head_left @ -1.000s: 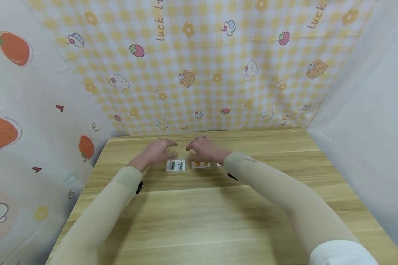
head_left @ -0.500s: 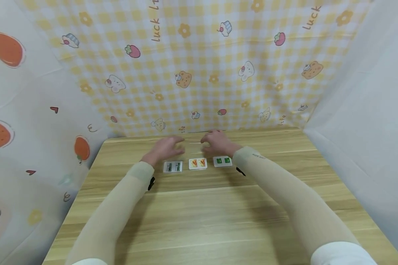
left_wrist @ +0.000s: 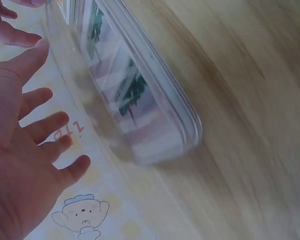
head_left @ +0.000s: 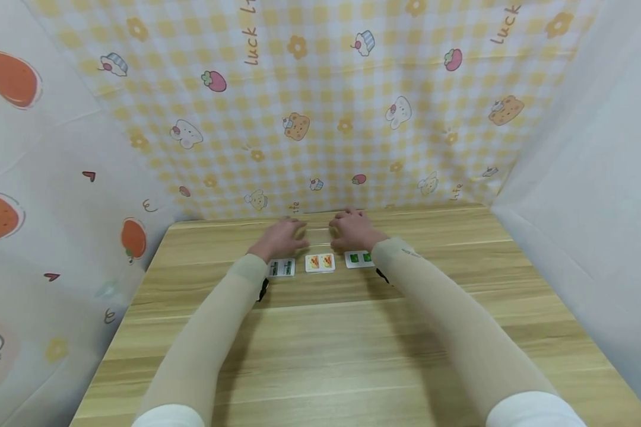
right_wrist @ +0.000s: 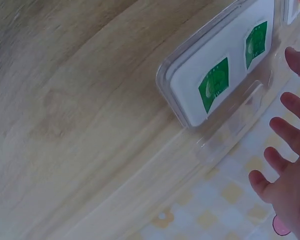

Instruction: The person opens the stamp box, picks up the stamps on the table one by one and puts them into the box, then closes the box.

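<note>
My left hand (head_left: 280, 237) and right hand (head_left: 351, 230) face each other near the table's back edge, with a gap between them. In that gap lies a clear plastic piece (head_left: 319, 237), with fingertips close at both ends. Both wrist views show the fingers spread and loosely bent. In front of the hands is a row of three clear cases with printed cards: one with green tree-like pictures (left_wrist: 132, 90) by my left wrist, one with orange-yellow pictures (head_left: 320, 263) in the middle, and one with green pictures (right_wrist: 215, 85) by my right wrist, partly covered in the head view.
The cases lie on a wood-grain table (head_left: 320, 356). A yellow checked cloth (head_left: 342, 107) with cartoon prints hangs right behind its back edge. Printed white cloth (head_left: 48, 142) stands on the left and plain white cloth (head_left: 582, 154) on the right.
Both hands have shifted right over the last second, uncovering the middle and right cases. In the latest half second my left hand moves further right, closer to the clear piece.
</note>
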Available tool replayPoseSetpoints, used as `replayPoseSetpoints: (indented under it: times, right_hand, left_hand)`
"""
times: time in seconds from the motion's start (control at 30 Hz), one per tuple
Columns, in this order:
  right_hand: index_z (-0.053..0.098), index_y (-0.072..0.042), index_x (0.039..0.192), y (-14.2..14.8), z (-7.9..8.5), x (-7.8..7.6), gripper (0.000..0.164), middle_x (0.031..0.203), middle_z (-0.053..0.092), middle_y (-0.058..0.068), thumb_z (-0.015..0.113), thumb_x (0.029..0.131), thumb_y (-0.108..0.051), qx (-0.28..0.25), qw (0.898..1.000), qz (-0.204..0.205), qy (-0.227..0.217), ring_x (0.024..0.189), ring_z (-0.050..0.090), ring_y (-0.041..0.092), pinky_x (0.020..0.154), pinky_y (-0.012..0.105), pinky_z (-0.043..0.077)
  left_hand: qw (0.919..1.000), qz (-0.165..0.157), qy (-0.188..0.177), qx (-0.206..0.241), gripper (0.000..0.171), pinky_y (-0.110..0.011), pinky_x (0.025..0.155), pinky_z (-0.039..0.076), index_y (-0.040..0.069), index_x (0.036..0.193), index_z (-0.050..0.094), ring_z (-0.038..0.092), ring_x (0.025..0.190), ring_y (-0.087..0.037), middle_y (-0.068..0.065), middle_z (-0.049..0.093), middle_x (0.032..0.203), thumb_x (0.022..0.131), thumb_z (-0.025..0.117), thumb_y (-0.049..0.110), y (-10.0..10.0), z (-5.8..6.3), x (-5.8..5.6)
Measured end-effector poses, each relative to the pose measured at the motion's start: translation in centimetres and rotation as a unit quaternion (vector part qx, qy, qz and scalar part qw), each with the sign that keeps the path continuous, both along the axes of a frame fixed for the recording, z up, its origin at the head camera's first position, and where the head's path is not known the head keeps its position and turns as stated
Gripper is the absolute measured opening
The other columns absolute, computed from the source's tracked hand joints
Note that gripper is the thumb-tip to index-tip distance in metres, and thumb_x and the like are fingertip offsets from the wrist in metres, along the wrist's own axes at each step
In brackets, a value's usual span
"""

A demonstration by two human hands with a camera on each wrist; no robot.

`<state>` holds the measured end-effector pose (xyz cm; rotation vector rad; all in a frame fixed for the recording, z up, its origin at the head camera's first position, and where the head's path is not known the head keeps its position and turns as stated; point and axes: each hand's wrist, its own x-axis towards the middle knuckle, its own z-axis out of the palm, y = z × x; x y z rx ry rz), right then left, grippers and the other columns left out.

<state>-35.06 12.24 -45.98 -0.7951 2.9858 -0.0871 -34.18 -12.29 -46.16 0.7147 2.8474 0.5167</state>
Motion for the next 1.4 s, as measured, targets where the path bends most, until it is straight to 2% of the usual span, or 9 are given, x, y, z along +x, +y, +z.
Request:
replayPoseSetpoints:
  times: [0.27,0.6,0.77,0.97,1.27,1.4]
  right_hand:
    - [0.053,-0.019,0.146,0.1,-1.1,-0.3,0.067,0.157,0.038,0.01,0.064,0.092,-0.058,0.019,1.0,-0.002,-0.01,0.147,0.022,0.042,0.11,0.068,0.024]
    - [0.054,-0.023,0.146,0.3,-1.2,-0.5,0.067,0.161,0.032,0.01,0.059,0.093,-0.063,0.034,0.999,-0.014,-0.018,0.148,0.019,0.042,0.111,0.068,0.022]
    - [0.056,-0.022,0.144,0.2,-1.3,-0.6,0.065,0.16,0.033,0.01,0.061,0.093,-0.062,0.034,0.999,-0.002,-0.008,0.148,0.02,0.041,0.111,0.068,0.023]
    - [0.054,-0.017,0.145,0.0,-1.5,-0.8,0.066,0.163,0.026,0.008,0.059,0.095,-0.061,0.057,0.998,0.028,0.006,0.149,0.016,0.04,0.113,0.066,0.022]
    - [0.058,-0.012,0.141,0.1,-0.2,-0.2,0.068,0.164,0.026,0.01,0.064,0.093,-0.059,0.056,0.996,0.056,0.045,0.146,0.023,0.041,0.113,0.063,0.025]
    - [0.055,-0.01,0.145,0.2,0.1,-0.1,0.07,0.164,0.026,0.01,0.064,0.094,-0.057,0.061,0.995,0.067,0.05,0.147,0.024,0.041,0.113,0.063,0.026]
  left_hand:
    - [0.9995,0.017,-0.011,-0.025,0.073,-0.07,0.112,0.015,0.013,0.155,0.039,0.013,0.149,-0.044,-0.02,0.03,0.16,0.096,0.065,0.047,0.5,-0.7,-0.3]
    - [0.999,0.016,-0.01,-0.04,0.065,-0.072,0.11,0.018,0.017,0.15,0.049,0.019,0.147,-0.045,-0.019,0.036,0.157,0.095,0.067,0.048,0.8,-1.4,-1.1]
    - [0.9991,0.012,-0.01,-0.039,0.061,-0.07,0.11,0.021,0.014,0.147,0.052,0.02,0.148,-0.043,-0.017,0.037,0.156,0.096,0.068,0.043,1.1,-1.2,-1.1]
    - [0.9985,-0.006,-0.011,-0.054,0.06,-0.067,0.112,0.021,0.008,0.148,0.049,0.019,0.148,-0.041,-0.018,0.035,0.158,0.099,0.065,0.039,1.3,-1.1,-1.2]
    - [0.9983,-0.018,-0.012,-0.053,0.062,-0.068,0.113,0.017,0.008,0.15,0.045,0.012,0.15,-0.04,-0.016,0.03,0.16,0.1,0.064,0.039,1.2,-0.5,-0.9]
    - [0.9982,-0.023,-0.002,-0.056,0.062,-0.067,0.113,0.018,0.007,0.149,0.045,0.015,0.15,-0.038,-0.015,0.033,0.159,0.1,0.063,0.039,1.2,0.0,-0.6]
